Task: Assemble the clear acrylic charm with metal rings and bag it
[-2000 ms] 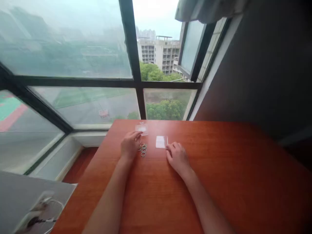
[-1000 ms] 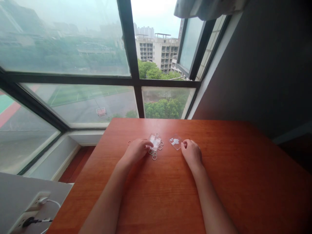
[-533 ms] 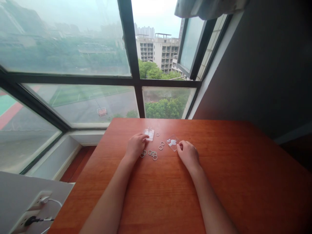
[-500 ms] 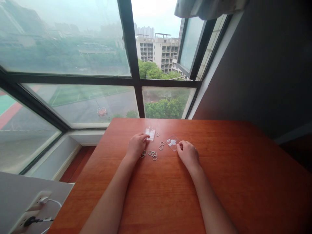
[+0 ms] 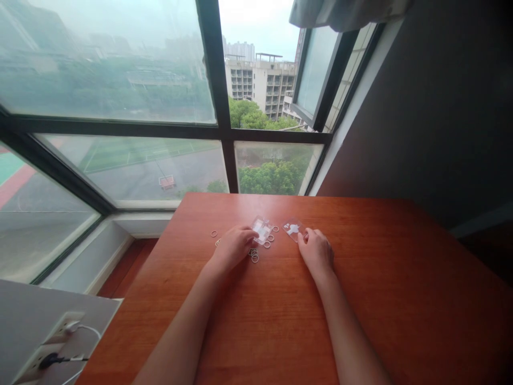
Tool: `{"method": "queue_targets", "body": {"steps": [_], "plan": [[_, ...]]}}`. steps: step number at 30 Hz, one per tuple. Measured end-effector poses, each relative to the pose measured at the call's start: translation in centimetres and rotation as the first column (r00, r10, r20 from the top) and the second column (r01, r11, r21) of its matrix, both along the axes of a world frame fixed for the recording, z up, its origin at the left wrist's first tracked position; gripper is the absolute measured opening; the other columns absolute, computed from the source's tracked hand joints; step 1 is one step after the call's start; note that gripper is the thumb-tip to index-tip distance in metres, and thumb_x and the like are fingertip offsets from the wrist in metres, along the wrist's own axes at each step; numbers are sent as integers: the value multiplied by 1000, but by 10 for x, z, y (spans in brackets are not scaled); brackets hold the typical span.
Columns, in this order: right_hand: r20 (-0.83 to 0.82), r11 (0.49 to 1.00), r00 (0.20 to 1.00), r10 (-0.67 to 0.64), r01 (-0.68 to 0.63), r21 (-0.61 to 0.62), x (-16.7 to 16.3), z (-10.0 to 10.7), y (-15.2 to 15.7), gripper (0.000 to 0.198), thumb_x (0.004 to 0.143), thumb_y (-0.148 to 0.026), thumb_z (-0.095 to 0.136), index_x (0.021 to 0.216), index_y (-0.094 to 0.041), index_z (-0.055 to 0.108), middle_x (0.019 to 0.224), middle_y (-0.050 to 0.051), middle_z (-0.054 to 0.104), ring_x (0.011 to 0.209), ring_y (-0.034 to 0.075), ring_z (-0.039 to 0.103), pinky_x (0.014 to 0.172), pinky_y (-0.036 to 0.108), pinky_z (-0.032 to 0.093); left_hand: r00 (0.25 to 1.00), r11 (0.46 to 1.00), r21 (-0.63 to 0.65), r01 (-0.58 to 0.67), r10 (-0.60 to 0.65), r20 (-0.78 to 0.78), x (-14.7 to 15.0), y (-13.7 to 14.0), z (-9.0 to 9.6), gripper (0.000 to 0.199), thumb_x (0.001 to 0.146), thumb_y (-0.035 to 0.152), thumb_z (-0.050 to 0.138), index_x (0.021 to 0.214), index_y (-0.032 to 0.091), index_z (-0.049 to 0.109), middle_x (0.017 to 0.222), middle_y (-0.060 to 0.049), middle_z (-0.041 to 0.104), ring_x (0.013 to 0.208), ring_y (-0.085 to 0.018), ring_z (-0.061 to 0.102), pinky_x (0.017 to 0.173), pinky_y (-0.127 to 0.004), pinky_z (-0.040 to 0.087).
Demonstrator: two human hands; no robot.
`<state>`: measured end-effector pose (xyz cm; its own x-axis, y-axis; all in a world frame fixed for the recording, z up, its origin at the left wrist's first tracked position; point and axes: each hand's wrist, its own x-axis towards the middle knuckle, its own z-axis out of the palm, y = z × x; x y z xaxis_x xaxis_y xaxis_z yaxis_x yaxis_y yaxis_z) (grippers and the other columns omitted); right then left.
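Note:
My left hand [image 5: 235,246] has its thumb and fingers closed on the near left edge of a clear plastic case [image 5: 262,230] with white markings. On the right, my right hand [image 5: 316,250] pinches the corner of a flat clear plastic piece [image 5: 292,228] with a white print, like a lid. Small pale rings [image 5: 255,258] lie in a cluster below the case, partly hidden by my left hand. More rings [image 5: 267,244] sit along the case's right side. Another ring [image 5: 214,233] lies to the left of my left hand, with others half covered by it.
The brown wooden table [image 5: 272,321] reaches to a window frame [image 5: 192,211] at its far edge. A grey wall [image 5: 420,123] rises at the right. Plugs and cords [image 5: 50,361] are in the wall sockets at the lower left.
My left hand has moved right with the clear case, which is now turned and nearer the lid-like piece. Rings at the left are uncovered. My right hand has shifted slightly right with its piece.

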<state>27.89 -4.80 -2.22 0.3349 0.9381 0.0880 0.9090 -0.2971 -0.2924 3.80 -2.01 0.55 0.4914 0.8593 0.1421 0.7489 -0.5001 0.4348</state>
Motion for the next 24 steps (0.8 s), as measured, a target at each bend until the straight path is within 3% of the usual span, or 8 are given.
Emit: {"method": "queue_targets", "body": {"steps": [4, 11, 17, 24], "plan": [[7, 994, 996, 94, -94, 48, -8, -2, -2, 19, 92, -35, 52, 99, -21, 64, 97, 7, 61, 87, 17, 55, 66, 26, 33, 998, 1000, -20, 20, -21, -61, 3, -4, 3, 25, 87, 18, 52, 94, 25, 74, 98, -4, 72, 88, -19, 66, 73, -24, 45], [-9, 983, 984, 176, -175, 57, -12, 0, -4, 16, 92, -32, 53, 85, -22, 63, 91, 3, 61, 81, 15, 54, 63, 25, 30, 992, 998, -5, -58, 57, -115, 6, -7, 3, 23, 86, 21, 53, 94, 25, 75, 94, -6, 72, 83, -19, 66, 68, -24, 44], [-44, 957, 957, 286, -283, 64, -11, 1, -6, 12, 88, -28, 56, 81, -22, 63, 86, 1, 62, 79, 13, 55, 62, 24, 31, 994, 995, 10, -101, 101, -36, 8, -6, -1, 21, 87, 21, 53, 94, 25, 73, 95, -5, 70, 85, -19, 65, 72, -25, 45], [-28, 994, 994, 101, -100, 54, -7, 0, -3, 20, 91, -30, 52, 83, -22, 68, 90, 4, 65, 75, 15, 56, 62, 26, 31, 999, 1000, -18, -11, 11, -39, 8, -6, -3, 23, 87, 20, 52, 95, 25, 73, 96, -5, 71, 88, -19, 65, 76, -25, 46]]}}
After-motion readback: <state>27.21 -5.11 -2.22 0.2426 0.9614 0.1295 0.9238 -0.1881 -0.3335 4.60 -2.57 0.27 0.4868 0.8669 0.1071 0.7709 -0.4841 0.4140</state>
